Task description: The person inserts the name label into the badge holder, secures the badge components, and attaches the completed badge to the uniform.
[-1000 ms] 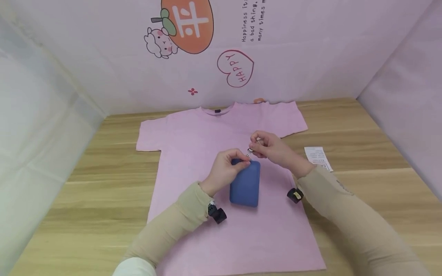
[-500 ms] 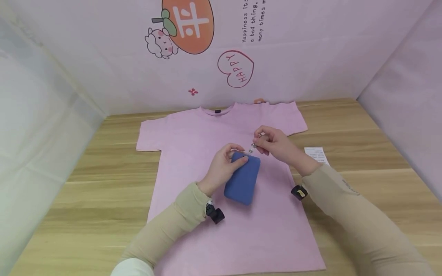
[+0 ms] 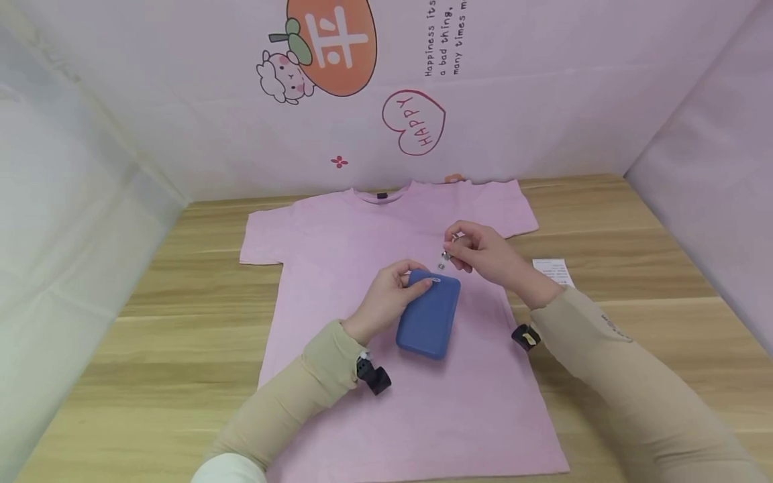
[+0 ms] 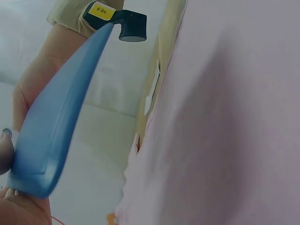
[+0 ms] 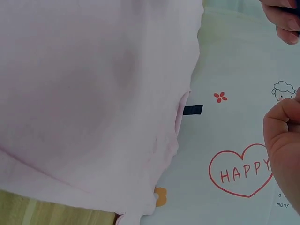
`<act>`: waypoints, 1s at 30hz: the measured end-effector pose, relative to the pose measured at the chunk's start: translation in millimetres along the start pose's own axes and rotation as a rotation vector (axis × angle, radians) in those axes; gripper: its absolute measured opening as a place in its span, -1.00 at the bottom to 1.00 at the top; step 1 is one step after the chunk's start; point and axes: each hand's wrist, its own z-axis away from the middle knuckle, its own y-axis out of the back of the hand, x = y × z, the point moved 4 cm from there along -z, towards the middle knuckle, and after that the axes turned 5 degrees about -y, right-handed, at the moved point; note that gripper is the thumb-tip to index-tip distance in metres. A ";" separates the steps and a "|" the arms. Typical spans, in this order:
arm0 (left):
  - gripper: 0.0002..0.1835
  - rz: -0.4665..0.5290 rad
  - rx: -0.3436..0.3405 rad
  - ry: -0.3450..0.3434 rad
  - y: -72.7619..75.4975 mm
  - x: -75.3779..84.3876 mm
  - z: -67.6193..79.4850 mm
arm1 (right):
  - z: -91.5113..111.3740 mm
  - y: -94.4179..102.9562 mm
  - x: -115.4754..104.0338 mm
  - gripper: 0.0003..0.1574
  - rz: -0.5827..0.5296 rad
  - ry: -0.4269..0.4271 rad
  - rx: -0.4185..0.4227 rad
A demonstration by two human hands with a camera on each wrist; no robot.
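My left hand (image 3: 386,295) pinches the upper left corner of a blue card holder (image 3: 429,318), thumb on its face and fingers behind. An oblong slot shows near the holder's top edge, by the thumb. Above it, my right hand (image 3: 483,251) pinches a small metal badge clip (image 3: 446,255). A short clear strap (image 3: 441,265) with a snap hangs from the clip, just above the holder. The left wrist view shows the card holder (image 4: 56,122) edge-on, raised off the cloth. In the right wrist view, my right hand (image 5: 286,154) is partly cut off and the clip is hidden.
A pink T-shirt (image 3: 362,241) lies spread on the wooden table (image 3: 181,322) under both hands. A printed white paper slip (image 3: 552,270) lies to the right, partly behind the right forearm. A printed white cloth (image 3: 513,100) hangs behind; pale side walls flank the table.
My right hand has moved slightly up and right with the clip, and the strap now hangs away from the left fingertips. The card holder has tilted, its slot coming into view.
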 end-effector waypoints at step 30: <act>-0.79 -0.016 0.004 -0.021 3.3 2.1 5.1 | -2.4 1.9 18.3 -0.89 0.104 -0.095 -0.026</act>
